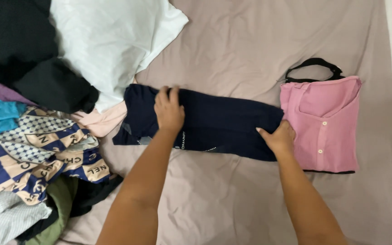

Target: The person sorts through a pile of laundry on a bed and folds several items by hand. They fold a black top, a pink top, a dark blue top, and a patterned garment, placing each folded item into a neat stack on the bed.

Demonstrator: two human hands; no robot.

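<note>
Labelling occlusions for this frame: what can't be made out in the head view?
- Black garment: only its straps show; the folded pink top covers the rest.
- Heap of clothes: cut off by the left edge.
- Right hand: fingers tucked under the navy garment.
- Left hand: palm flat, contact hidden.

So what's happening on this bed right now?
A person is working on a dark navy knit garment laid out long on a mauve bedsheet. The left hand presses flat on it and the right hand grips its end. A folded pink buttoned top lies beside it; a heap of mixed unfolded clothes lies opposite.
</note>
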